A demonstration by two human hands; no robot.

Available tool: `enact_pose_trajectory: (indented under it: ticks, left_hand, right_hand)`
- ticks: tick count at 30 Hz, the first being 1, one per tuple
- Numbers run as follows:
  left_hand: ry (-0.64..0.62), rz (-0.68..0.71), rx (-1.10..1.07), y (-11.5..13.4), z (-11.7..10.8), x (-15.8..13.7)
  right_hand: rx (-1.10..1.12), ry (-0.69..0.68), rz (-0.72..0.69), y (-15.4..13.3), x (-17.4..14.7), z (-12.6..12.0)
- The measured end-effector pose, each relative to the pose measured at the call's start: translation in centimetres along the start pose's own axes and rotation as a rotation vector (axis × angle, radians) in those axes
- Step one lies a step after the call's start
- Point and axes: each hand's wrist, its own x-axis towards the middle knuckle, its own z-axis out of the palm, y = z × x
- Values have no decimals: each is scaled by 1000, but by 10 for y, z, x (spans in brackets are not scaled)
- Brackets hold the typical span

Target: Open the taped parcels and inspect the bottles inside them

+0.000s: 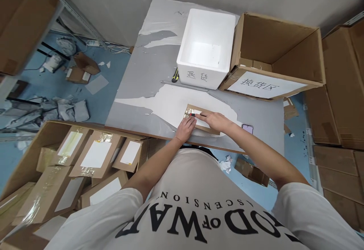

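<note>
Parcel [214,129] on the tabletop [127,87], near the worker's edge, long axis about ten to four o'clock. Its taped end lies at twelve o'clock from the left hand [186,128], nine to ten from the right hand [212,120]; left is nearer. Left fingers rest on that end; gripping or only pressing, cannot tell. Right hand grasps a small red-and-black tool [193,115], tip toward the tape [189,110]. Phone [247,128] at three o'clock, foam box [204,76] at twelve.

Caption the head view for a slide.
Left hand rests on a taped package; right hand holds a small tool over it, near a white bin.
</note>
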Motion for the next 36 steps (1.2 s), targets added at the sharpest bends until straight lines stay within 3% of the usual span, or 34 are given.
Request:
enact_pose_trajectory:
  ticks: [13,20,33,36]
  left_hand:
    - [-64,-31,31,3,-3,-2]
    - [-82,-61,20,4,-2,0]
    - [-100,-55,57,5,-7,5]
    - [-95,-54,51,5,-10,8]
  right_hand:
    - [-62,-159,74,4,-22,-10]
    - [-49,-167,104,35,-73,3]
    - [32,-5,228,81,-189,66]
    - [192,166,320,76,-213,85]
